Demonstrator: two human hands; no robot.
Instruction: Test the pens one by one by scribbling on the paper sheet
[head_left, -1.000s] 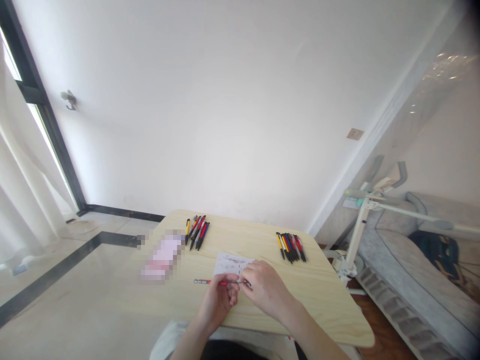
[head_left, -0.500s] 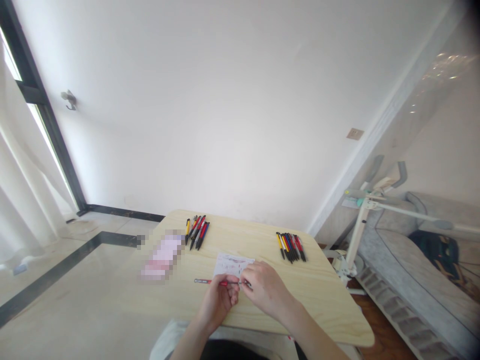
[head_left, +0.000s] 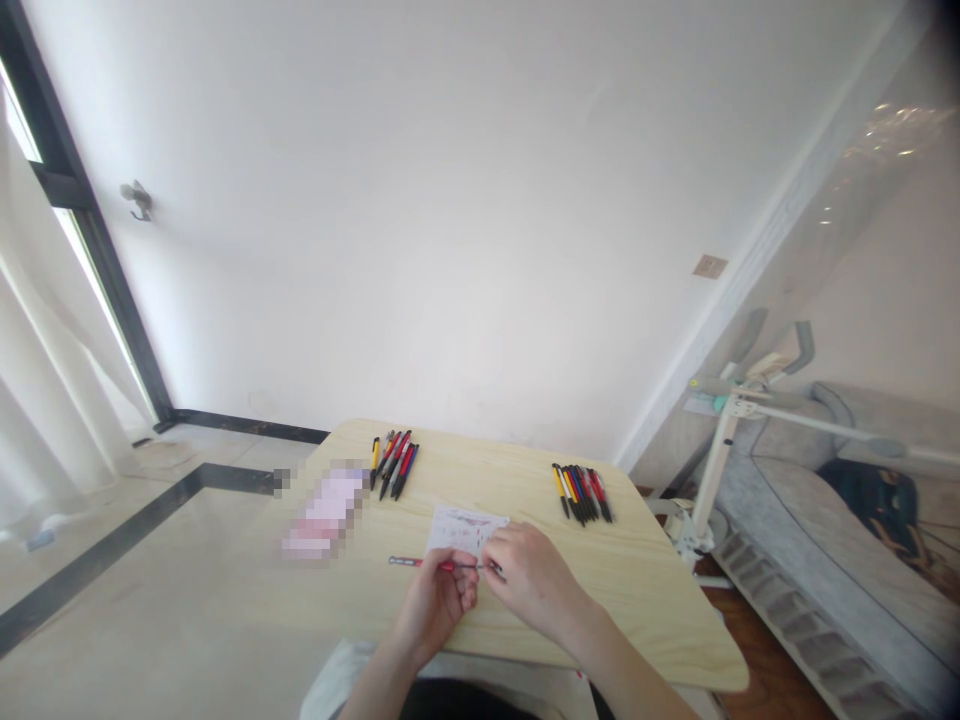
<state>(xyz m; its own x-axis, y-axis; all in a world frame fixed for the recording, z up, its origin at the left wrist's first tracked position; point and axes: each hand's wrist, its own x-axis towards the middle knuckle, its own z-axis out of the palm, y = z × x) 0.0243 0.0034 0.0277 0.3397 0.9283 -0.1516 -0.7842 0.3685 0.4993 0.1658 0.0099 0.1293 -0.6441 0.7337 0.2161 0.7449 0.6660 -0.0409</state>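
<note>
Red pen is held over the near part of the wooden table, lying almost flat, with one end poking out to the left. White paper with dark and reddish marks is seen just past it, and its near edge is covered by the hands. Two bunches of pens are set farther back: the left bunch is spread a bit, and the right bunch is lined up close together. Beside the left bunch a pink and white patch is too blurred to be named. Past the table a white wall is seen, and a gray sofa is seen off to the right.

Almost no change is seen from half a second ago; both bunches and the paper are left where they were, and the pen is kept in the same place.

The pen is pinched by the left hand, whose palm is turned up and inward, with the fingers curled. By the right hand, back up and fingertips close together, a small dark piece is pinched. Whether it is joined to the pen cannot be told.
</note>
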